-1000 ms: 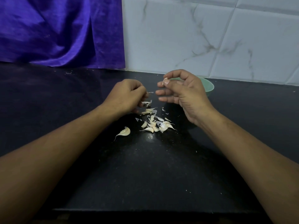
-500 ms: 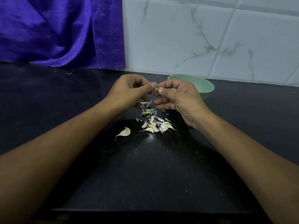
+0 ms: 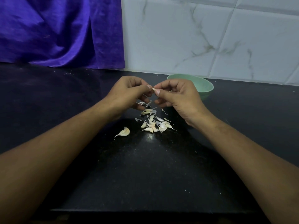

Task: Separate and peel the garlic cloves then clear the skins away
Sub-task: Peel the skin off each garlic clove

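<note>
Garlic clove [image 3: 154,89], centre frame, above pile of cloves and skins [image 3: 153,124]: pinched between curled fingertips of left hand [image 3: 129,92] and right hand [image 3: 179,94]; peeling apparently in hand; next move likely needs a nail under loose skin

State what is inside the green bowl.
Only the bowl's far inner wall shows, and it is bare green. The right hand covers its near left side and the bottom is out of view, so any contents cannot be seen.
</note>
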Available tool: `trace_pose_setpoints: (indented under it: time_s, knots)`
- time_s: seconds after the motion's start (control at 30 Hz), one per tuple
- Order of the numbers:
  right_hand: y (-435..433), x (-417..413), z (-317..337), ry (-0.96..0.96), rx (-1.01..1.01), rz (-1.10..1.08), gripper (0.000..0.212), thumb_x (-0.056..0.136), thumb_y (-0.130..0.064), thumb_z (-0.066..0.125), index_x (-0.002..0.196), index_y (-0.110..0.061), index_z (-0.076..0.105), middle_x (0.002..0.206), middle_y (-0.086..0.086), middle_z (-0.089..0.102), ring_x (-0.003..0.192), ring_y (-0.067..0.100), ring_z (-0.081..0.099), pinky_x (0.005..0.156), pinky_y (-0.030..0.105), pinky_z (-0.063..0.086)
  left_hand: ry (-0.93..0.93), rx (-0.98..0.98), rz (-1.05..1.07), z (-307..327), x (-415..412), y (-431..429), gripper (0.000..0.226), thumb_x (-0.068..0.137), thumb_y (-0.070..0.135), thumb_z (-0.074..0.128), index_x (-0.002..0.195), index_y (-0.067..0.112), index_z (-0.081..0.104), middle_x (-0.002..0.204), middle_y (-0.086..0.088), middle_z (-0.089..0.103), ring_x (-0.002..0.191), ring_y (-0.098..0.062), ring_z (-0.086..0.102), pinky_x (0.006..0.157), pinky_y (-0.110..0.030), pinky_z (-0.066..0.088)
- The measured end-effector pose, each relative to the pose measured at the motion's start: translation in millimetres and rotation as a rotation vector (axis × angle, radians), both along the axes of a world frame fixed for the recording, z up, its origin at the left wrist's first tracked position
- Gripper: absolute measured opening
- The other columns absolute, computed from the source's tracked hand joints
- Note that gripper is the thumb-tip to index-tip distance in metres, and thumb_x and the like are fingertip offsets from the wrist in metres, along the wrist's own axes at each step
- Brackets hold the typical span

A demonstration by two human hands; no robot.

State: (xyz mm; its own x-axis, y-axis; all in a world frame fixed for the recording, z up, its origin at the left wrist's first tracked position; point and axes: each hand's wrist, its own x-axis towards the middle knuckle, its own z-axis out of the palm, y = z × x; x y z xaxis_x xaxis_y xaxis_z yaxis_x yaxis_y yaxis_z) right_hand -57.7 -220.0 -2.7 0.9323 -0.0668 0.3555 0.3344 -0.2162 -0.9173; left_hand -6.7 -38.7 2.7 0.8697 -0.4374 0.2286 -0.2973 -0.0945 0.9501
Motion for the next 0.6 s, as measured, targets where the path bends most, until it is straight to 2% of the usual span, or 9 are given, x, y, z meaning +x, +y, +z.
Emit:
trace_pose_setpoints:
  time_s: [0.27,0.37,0.5,0.6]
  knots:
    - [-2.1,2.5,-3.4,-0.029,-0.102,-0.011,0.008,0.093,0.0,0.072,0.1,-0.003,0.074,0.084,0.014,0.077,0.07,0.022,0.075,0.067,0.032,0.063,-0.104,0.09,0.056,-2.0,-2.3,-2.7,0.02,0.102,0.013,0.061,0.097,-0.005,0.069,0.085,-0.01,0.069,0.074,-0.016,0.066,0.058,-0.031,0.06]
    - [-1.8,4.0,-5.0,-0.043,-0.127,-0.019,0.008,0.092,0.0,0.073,0.1,-0.003,0.075,0.087,0.018,0.077,0.071,0.025,0.076,0.071,0.039,0.064,-0.146,0.106,0.079,-3.0,-2.1,-2.6,0.02,0.1,0.014,0.062,0.094,-0.004,0.069,0.082,-0.01,0.07,0.071,-0.014,0.067,0.058,-0.032,0.059]
    - [-0.5,3.7,-5.7,-0.039,-0.124,-0.024,0.008,0.091,0.001,0.073,0.099,-0.002,0.075,0.083,0.014,0.078,0.073,0.026,0.077,0.073,0.04,0.063,-0.109,0.093,0.081,-3.8,-2.1,-3.3,0.019,0.099,0.013,0.064,0.088,0.0,0.068,0.079,-0.009,0.068,0.072,-0.016,0.066,0.06,-0.032,0.059]
    - [0.3,3.3,-6.2,-0.032,-0.116,-0.023,0.008,0.091,-0.001,0.074,0.099,-0.003,0.075,0.083,0.014,0.078,0.076,0.029,0.078,0.077,0.047,0.063,-0.068,0.061,0.073,-3.1,-3.7,-5.2,0.019,0.099,0.011,0.062,0.082,0.006,0.066,0.077,-0.008,0.066,0.071,-0.015,0.064,0.059,-0.032,0.058]
